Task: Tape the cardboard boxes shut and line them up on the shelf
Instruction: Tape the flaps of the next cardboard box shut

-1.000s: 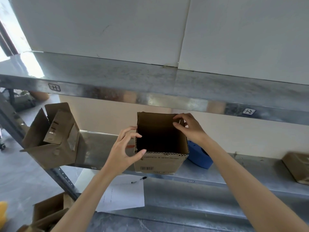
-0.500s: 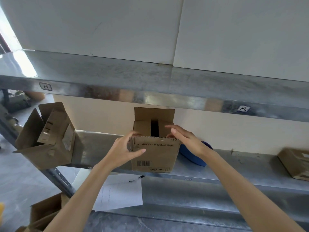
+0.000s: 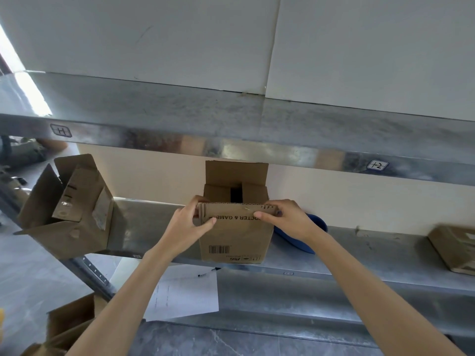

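**Box on shelf, flaps half closed, no tape on yet**

Head view: the box (image 3: 236, 240) stands on the shelf (image 3: 359, 255), dead ahead between both hands. The left hand (image 3: 189, 222) pinches the near flap (image 3: 239, 214) at its left corner, and the right hand (image 3: 288, 218) pinches its right corner. The rear flap (image 3: 236, 173) stands upright. The near flap's long edge runs left to right, so I judge it folds away from the person. A blue object (image 3: 314, 227) lies just beside the box, nearer the right hand.

Brown cardboard box (image 3: 236, 237) upright on metal shelf (image 3: 359, 255), far flap raised
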